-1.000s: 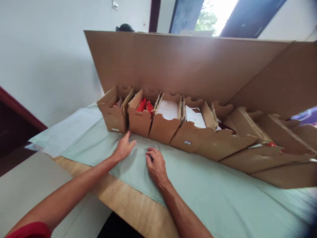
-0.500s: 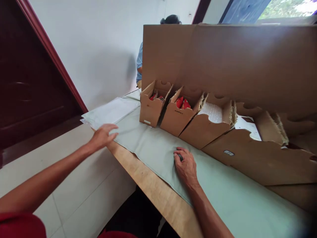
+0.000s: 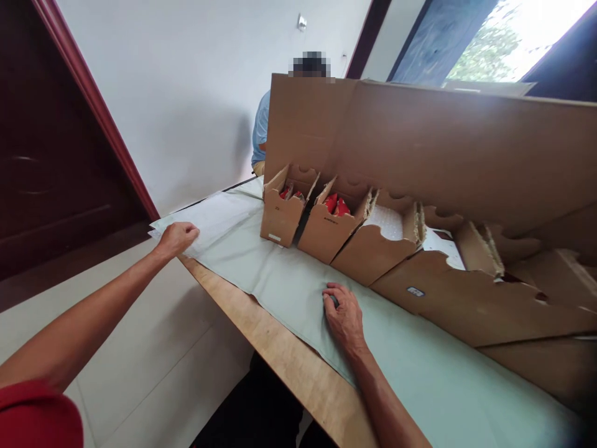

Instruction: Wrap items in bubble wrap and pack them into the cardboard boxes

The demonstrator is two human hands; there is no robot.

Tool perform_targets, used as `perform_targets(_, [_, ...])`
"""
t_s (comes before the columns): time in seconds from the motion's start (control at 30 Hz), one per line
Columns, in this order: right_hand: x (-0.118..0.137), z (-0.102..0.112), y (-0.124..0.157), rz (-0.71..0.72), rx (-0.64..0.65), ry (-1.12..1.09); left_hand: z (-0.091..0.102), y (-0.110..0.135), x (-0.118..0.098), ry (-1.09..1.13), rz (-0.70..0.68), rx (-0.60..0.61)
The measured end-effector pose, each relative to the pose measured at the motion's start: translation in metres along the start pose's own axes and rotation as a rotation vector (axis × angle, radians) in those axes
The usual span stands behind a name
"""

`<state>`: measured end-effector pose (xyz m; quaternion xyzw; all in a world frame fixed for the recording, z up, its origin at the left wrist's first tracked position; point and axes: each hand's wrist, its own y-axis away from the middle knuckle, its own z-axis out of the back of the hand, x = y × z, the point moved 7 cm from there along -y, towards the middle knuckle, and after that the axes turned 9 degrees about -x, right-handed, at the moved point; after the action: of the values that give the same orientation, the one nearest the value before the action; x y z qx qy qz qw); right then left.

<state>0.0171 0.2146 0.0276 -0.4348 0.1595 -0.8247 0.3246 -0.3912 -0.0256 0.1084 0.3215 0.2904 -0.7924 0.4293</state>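
My left hand point(image 3: 178, 239) lies over the flat white, see-through plastic sheets point(image 3: 217, 214) at the table's left end. Its fingers are curled closed against them; whether a sheet is pinched between them is hidden. On the green-grey cloth point(image 3: 261, 261) my right hand point(image 3: 346, 317) rests with fingers bent round a small dark rounded object point(image 3: 334, 301), mostly covered by the hand. Beyond it stands a row of cardboard bins. The leftmost bin point(image 3: 280, 221) and the second bin point(image 3: 329, 233) contain red packets point(image 3: 336, 205).
A third bin holds bubble wrap point(image 3: 385, 222), and another has white sheets point(image 3: 443, 247). Behind the bins rises a tall cardboard panel point(image 3: 420, 137). Past it sits a person point(image 3: 262, 127) in a blue shirt. The table's bare wooden edge point(image 3: 261, 326) runs along my side.
My left hand has moved left onto the plastic sheets, and its fingers have gone from spread to curled. My right hand stays round the dark object. The view has shifted slightly.
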Motion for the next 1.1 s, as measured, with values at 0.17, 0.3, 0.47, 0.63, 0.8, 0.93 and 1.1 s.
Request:
perform_targets(0.17, [0.037, 0.01, 0.017, -0.062, 0.068, -0.173, -0.059, 0.098, -0.079, 0.247, -0.132, 0.313])
perform_targets(0.3, [0.086, 0.023, 0.056, -0.158, 0.361, -0.594, -0.123, 0.192, -0.146, 0.448, -0.208, 0.565])
perform_targets(0.47, [0.041, 0.101, 0.071, -0.446, 0.062, -0.53, -0.159, 0.255, -0.192, 0.655, -0.348, 0.724])
perform_targets(0.63, [-0.054, 0.183, 0.094, -0.662, 0.064, -0.372, -0.172, 0.265, -0.177, 0.264, -0.831, 0.508])
perform_targets(0.8, [-0.089, 0.267, 0.12, -0.488, -0.245, 0.299, -0.198, 0.272, -0.149, 0.052, -0.97, 0.501])
perform_targets(0.93, [-0.058, 0.248, 0.128, -0.162, -0.095, 0.339, -0.212, 0.269, -0.149, -0.034, -1.001, 0.521])
perform_targets(1.1, [-0.052, 0.2, 0.128, -0.119, 0.162, 0.378, -0.217, 0.259, -0.161, -0.081, -0.96, 0.594])
